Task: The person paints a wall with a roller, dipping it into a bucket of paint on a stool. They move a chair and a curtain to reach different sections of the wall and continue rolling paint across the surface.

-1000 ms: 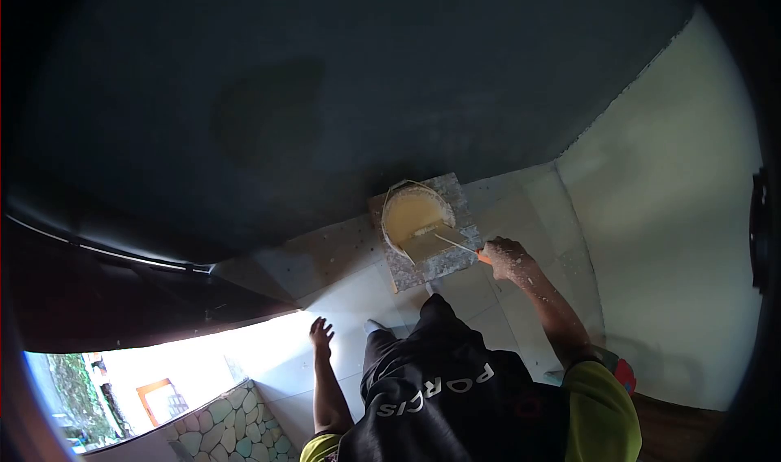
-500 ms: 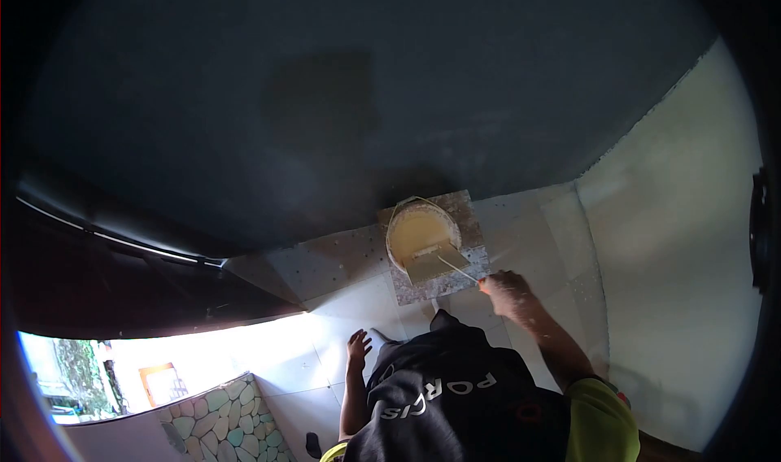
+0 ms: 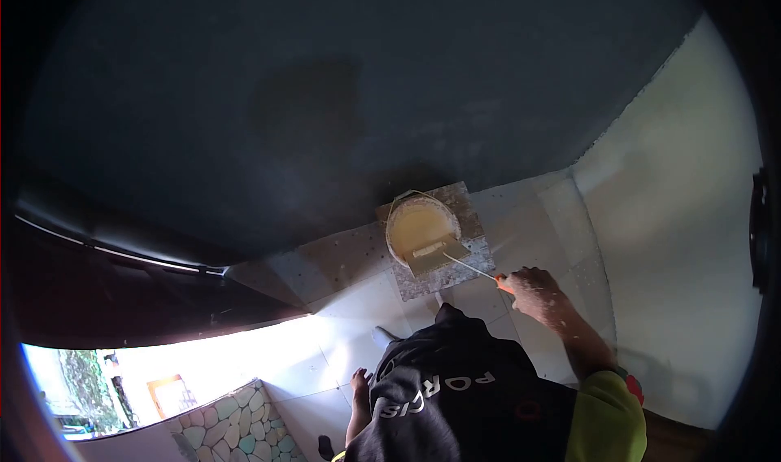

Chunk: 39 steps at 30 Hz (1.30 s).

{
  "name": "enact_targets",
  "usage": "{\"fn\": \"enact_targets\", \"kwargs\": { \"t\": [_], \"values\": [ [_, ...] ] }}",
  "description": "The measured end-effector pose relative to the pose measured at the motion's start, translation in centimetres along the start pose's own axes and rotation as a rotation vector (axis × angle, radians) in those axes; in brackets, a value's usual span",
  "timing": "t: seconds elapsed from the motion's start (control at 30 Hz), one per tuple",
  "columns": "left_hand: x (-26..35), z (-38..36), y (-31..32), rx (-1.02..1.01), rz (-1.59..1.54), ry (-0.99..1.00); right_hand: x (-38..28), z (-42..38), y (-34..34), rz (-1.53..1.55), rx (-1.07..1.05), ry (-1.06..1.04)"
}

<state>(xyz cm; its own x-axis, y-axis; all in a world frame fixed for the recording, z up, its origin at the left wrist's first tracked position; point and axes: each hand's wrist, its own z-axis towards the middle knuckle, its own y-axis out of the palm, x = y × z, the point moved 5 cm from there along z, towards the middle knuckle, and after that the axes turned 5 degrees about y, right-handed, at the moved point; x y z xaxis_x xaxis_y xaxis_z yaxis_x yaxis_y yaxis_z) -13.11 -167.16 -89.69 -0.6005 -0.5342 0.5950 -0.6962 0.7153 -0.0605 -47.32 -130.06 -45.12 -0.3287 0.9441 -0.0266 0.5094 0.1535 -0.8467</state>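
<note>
A bucket [image 3: 396, 233] of pale yellow paint stands on a stained board [image 3: 478, 250] at the foot of the dark wall. Across its near rim lies a flat tray [image 3: 453, 257], with a small paint roller [image 3: 430, 249] resting on it. To the right, my right hand [image 3: 535, 291] is closed around the roller's orange handle [image 3: 504, 284], whose thin metal rod reaches to the roller. My left hand [image 3: 361, 377] hangs low beside my dark shirt, fingers slightly apart and holding nothing.
The dark grey wall [image 3: 203, 120] fills the upper view, and a pale wall [image 3: 675, 218] rises at the right. A pebble-patterned surface [image 3: 240, 429] lies at lower left, near a bright opening [image 3: 167, 393]. Light tiles [image 3: 358, 303] cover the floor.
My right hand has moved right and slightly back with the roller handle, and the roller has shifted slightly right on the tray. My left hand has dropped lower.
</note>
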Motion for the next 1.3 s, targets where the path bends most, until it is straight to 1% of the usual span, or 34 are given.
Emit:
{"fn": "enact_targets", "kwargs": {
  "t": [0.07,0.13,0.17,0.2,0.33,0.37,0.4,0.43,0.47,0.5,0.57,0.6,0.67,0.7,0.77,0.83,0.87,0.93,1.0,1.03,1.07,1.1,1.13,1.23,1.3],
  "values": [
    [-0.3,0.3,-1.2,0.017,0.071,0.041,-0.2,-2.1,-1.8,0.03,0.005,0.028],
    [-0.4,1.0,-1.8,0.017,0.102,0.064,-0.7,-2.4,-2.4,0.055,0.013,0.053],
    [-0.3,1.6,-1.9,0.025,0.148,0.053,-1.3,-1.7,-2.1,0.021,-0.046,0.048],
    [0.3,1.6,-1.8,0.034,0.195,0.043,-1.9,-1.1,-1.3,-0.012,-0.104,0.044],
    [2.0,2.5,-1.3,-0.016,0.084,0.053,-2.7,4.8,6.0,-0.064,-0.073,0.033],
    [2.1,3.1,-1.3,-0.026,0.097,0.001,-2.4,6.0,8.2,-0.015,-0.024,0.041],
    [2.4,3.5,-1.2,-0.043,0.102,0.01,-3.0,5.7,7.7,0.031,0.026,0.048],
    [2.7,3.8,-1.3,-0.063,0.119,0.023,-2.9,5.1,7.6,0.024,-0.045,0.083],
    [2.9,4.2,-1.6,-0.081,0.136,0.033,-3.1,3.4,6.0,0.028,-0.035,0.098],
    [2.9,4.6,-1.9,-0.119,0.151,0.052,-3.1,1.6,4.6,0.062,-0.015,0.145],
    [2.9,4.8,-2.9,-0.122,0.15,0.044,-2.5,-1.5,3.0,0.109,0.006,0.264],
    [2.9,5.0,-3.4,-0.113,0.141,0.033,-2.4,-3.1,2.2,0.116,0.011,0.28],
    [2.3,5.2,-4.7,-0.096,0.149,0.003,-2.7,-5.9,0.9,0.118,0.131,0.3],
    [1.6,5.7,-5.4,-0.101,0.146,-0.025,-3.4,-6.3,1.2,0.097,0.127,0.3],
    [0.8,5.9,-6.5,-0.124,0.17,-0.067,-4.4,-5.2,4.1,0.095,0.162,0.344],
    [-0.2,6.2,-7.4,-0.163,0.214,-0.091,-4.7,-3.2,9.1,0.088,0.195,0.357],
    [-1.2,7.0,-8.4,-0.176,0.227,-0.081,-5.0,-2.8,11.4,0.091,0.202,0.34],
    [-2.7,8.7,-9.2,-0.209,0.232,-0.034,-5.8,-3.7,14.3,0.237,0.138,0.365],
    [-3.0,8.5,-9.5,-0.211,0.233,-0.003,-5.5,-4.1,18.9,0.329,0.177,0.309],
    [-3.1,8.1,-9.7,-0.204,0.234,0.006,-5.3,-4.5,20.5,0.299,0.226,0.308],
    [-3.5,7.5,-9.5,-0.19,0.233,0.012,-5.5,-5.1,21.2,0.299,0.232,0.299],
    [-4.0,7.3,-9.2,-0.163,0.202,0.089,-5.4,-5.9,21.3,0.339,0.309,0.295],
    [-4.1,6.2,-8.7,-0.157,0.19,0.096,-5.2,-6.7,21.0,0.377,0.388,0.288],
    [-5.9,4.0,-8.8,-0.05,0.128,0.023,-4.7,-8.2,22.3,0.344,0.309,0.364],
    [-6.0,1.5,-7.1,0.012,0.08,-0.009,-3.2,-9.4,22.3,0.326,0.303,0.339]
  ]
}}
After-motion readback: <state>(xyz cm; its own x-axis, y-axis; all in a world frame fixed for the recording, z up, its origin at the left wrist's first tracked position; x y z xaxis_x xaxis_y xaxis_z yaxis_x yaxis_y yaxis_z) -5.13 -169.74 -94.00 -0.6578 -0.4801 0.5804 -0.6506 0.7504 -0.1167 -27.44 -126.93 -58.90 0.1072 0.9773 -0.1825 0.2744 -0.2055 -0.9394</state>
